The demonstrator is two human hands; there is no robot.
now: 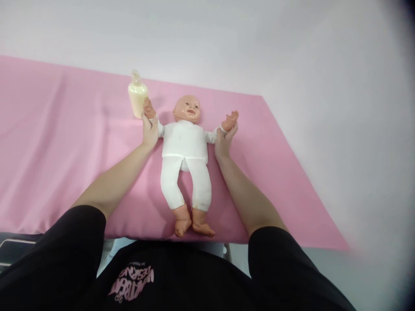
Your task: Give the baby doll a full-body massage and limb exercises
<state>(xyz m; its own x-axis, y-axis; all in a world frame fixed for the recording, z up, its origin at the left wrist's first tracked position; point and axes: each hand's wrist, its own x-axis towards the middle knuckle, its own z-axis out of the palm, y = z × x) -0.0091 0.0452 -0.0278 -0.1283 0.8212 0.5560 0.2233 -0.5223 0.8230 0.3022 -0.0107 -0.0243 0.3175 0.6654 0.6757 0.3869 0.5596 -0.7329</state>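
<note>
I am holding a baby doll (pixel 184 142) that is lying on its back between my two hands, its head pointing away from me and its bare feet pointing back toward my body. My left hand (pixel 149 129) is gripping the doll's raised arm at the wrist, my fingers (pixel 146 123) closed round it just below its small hand. My right hand (pixel 223 140) is doing the same on the other side, those fingers wrapping the doll's other wrist, with its open palm sticking up above my fingertips. The doll is wearing a white top and white trousers. Just beyond my left fingers, a baby bottle (pixel 137 96) of pale milk is standing upright, close to the doll's hand. Everything is resting on a pink sheet (pixel 48 138) spreading well past both hands.
</note>
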